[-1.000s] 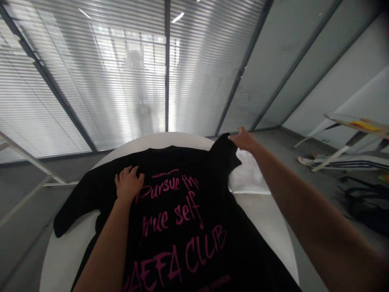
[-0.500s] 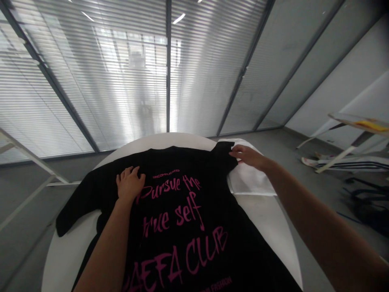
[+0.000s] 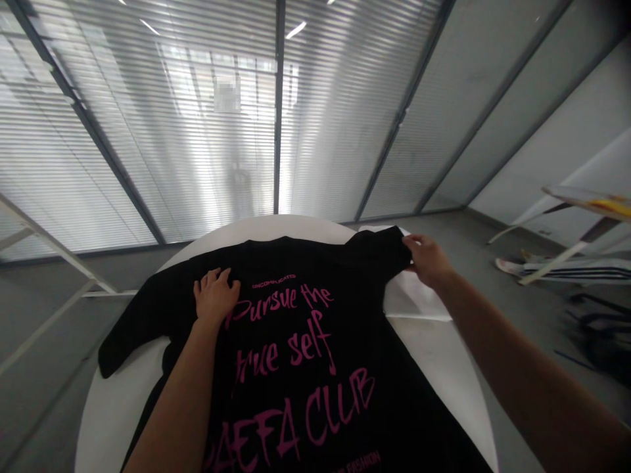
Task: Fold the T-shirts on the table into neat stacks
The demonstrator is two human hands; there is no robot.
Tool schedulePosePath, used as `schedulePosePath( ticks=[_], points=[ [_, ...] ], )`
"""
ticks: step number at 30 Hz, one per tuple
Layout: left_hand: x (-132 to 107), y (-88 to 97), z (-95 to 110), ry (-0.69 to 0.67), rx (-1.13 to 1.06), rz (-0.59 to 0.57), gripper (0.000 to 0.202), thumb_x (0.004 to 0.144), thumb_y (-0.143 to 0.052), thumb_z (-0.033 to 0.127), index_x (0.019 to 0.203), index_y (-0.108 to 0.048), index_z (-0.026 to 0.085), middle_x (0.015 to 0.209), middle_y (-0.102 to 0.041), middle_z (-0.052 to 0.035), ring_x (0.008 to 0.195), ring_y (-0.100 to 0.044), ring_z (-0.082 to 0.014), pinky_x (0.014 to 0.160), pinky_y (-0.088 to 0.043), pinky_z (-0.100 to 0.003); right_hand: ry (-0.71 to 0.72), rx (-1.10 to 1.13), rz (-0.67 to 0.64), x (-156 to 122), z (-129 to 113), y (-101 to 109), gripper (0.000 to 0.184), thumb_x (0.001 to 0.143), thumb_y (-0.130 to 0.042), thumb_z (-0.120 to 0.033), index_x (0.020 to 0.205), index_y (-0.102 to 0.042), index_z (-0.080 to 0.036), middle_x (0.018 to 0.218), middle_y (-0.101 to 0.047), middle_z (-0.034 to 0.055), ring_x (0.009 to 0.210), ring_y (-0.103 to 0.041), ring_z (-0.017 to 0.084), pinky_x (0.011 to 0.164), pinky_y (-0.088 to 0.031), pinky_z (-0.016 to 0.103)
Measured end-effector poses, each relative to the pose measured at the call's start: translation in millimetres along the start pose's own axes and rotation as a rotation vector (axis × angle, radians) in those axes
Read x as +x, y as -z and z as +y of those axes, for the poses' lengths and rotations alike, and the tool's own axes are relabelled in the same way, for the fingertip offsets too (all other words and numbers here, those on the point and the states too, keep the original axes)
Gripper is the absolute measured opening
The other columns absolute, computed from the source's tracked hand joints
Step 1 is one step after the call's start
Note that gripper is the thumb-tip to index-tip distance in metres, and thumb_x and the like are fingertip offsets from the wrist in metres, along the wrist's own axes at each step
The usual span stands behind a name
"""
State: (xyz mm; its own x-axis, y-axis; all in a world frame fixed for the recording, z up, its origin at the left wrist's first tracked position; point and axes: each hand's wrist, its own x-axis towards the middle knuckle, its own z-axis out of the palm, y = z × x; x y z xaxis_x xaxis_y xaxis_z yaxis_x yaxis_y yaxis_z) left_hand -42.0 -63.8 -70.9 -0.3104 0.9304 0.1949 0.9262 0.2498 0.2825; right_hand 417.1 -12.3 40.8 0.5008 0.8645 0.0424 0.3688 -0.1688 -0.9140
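Note:
A black T-shirt (image 3: 305, 256) with pink lettering lies spread over a round white table (image 3: 458, 368), collar toward the far edge. My left hand (image 3: 215, 293) rests flat on the shirt's upper left, fingers apart, beside the lettering. At the right, my right hand (image 3: 428, 258) pinches the end of the right sleeve and holds it stretched outward. The left sleeve lies spread and hangs toward the table's left edge. Under the right sleeve lies a white sheet or cloth (image 3: 419, 302); which of these I cannot tell. The shirt's lower hem is out of view.
Glass partitions with blinds (image 3: 217, 151) stand beyond the table. A white metal frame (image 3: 59, 263) is at the left. On the right are a table with a yellow item (image 3: 611, 205), striped white fabric (image 3: 576, 269) near the floor, and dark tangled objects (image 3: 601, 335).
My right hand has moved to the right, drawing the right sleeve out longer and straighter. My left hand has stayed on the shirt. The view has shifted slightly.

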Motion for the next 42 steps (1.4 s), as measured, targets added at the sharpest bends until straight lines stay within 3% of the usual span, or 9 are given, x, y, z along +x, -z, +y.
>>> schedulePosePath(
  ticks=[6,8,11,13,15,21,27,33,42],
  points=[
    [0,3.7,2,0.006,0.001,-0.017,0.053,0.087,-0.042,0.041,0.134,-0.056,0.022,0.143,-0.048,-0.0117,0.133,-0.040,-0.0317,0.113,-0.024,-0.055,0.018,-0.347,0.034,4,16,30,0.020,0.079,-0.061,-0.026,0.097,-0.059,-0.019,0.083,-0.062,0.0097,0.065,-0.058,0.019,0.055,-0.047,0.033],
    [0,4.9,2,0.006,0.002,-0.030,0.052,0.087,-0.043,0.040,0.134,-0.057,0.022,0.143,-0.048,-0.0121,0.133,-0.040,-0.0319,0.113,-0.025,-0.055,0.127,-0.601,0.042,5,16,39,0.018,0.078,-0.061,-0.022,0.096,-0.062,-0.017,0.084,-0.063,0.0132,0.071,-0.061,0.024,0.062,-0.047,0.038],
    [0,5.2,3,0.003,0.002,-0.024,0.051,0.087,-0.043,0.038,0.133,-0.057,0.021,0.142,-0.049,-0.0121,0.133,-0.040,-0.0318,0.112,-0.024,-0.056,0.440,-0.878,0.209,-5,1,33,0.022,0.081,-0.054,-0.018,0.100,-0.064,-0.016,0.094,-0.065,0.0183,0.087,-0.062,0.028,0.074,-0.044,0.040],
    [-1,4.6,3,-0.002,0.000,-0.007,0.051,0.087,-0.043,0.038,0.133,-0.057,0.022,0.141,-0.049,-0.0120,0.133,-0.040,-0.0317,0.112,-0.024,-0.056,0.636,-0.877,0.217,-17,-17,11,0.022,0.084,-0.049,-0.017,0.100,-0.064,-0.016,0.096,-0.067,0.0168,0.090,-0.062,0.026,0.079,-0.043,0.037],
    [-1,3.8,3,-0.009,-0.003,0.010,0.050,0.087,-0.044,0.038,0.132,-0.057,0.022,0.141,-0.050,-0.0121,0.132,-0.041,-0.0316,0.112,-0.025,-0.056,0.742,-0.813,0.081,-29,-34,-23,0.022,0.085,-0.048,-0.016,0.100,-0.065,-0.017,0.096,-0.068,0.0127,0.091,-0.062,0.023,0.083,-0.043,0.033],
    [-1,4.4,4,-0.025,-0.005,0.056,0.040,0.085,-0.048,0.035,0.120,-0.064,0.024,0.128,-0.057,-0.0107,0.124,-0.047,-0.0312,0.109,-0.027,-0.056,0.724,-0.637,-0.365,-28,-53,-151,0.026,0.089,-0.045,-0.018,0.106,-0.064,-0.020,0.095,-0.071,0.0054,0.091,-0.063,0.019,0.084,-0.044,0.029],
    [-3,5.4,8,-0.027,0.012,0.077,0.038,0.084,-0.049,0.034,0.118,-0.065,0.024,0.126,-0.058,-0.0103,0.122,-0.048,-0.0306,0.108,-0.029,-0.055,0.636,-0.702,-0.385,-16,-47,-238,0.030,0.089,-0.040,-0.012,0.104,-0.064,-0.020,0.110,-0.066,0.0082,0.103,-0.058,0.020,0.091,-0.042,0.030],
    [-3,3.2,7,-0.034,0.008,0.064,0.043,0.086,-0.047,0.033,0.125,-0.062,0.024,0.134,-0.055,-0.0108,0.128,-0.045,-0.0304,0.112,-0.025,-0.057,0.602,-0.742,-0.410,-26,-29,-281,0.028,0.084,-0.046,-0.016,0.102,-0.066,-0.023,0.110,-0.065,0.0074,0.106,-0.053,0.025,0.091,-0.041,0.037],
    [-2,7.2,15,-0.070,-0.062,-0.054,0.042,0.087,-0.045,0.030,0.124,-0.063,0.026,0.137,-0.054,-0.0093,0.134,-0.041,-0.0302,0.112,-0.018,-0.066,0.533,-0.774,-0.339,-32,-14,-287,0.046,0.084,-0.044,-0.024,0.128,-0.058,-0.027,0.133,-0.052,0.0102,0.122,-0.043,0.029,0.101,-0.032,0.047]
  ],
)
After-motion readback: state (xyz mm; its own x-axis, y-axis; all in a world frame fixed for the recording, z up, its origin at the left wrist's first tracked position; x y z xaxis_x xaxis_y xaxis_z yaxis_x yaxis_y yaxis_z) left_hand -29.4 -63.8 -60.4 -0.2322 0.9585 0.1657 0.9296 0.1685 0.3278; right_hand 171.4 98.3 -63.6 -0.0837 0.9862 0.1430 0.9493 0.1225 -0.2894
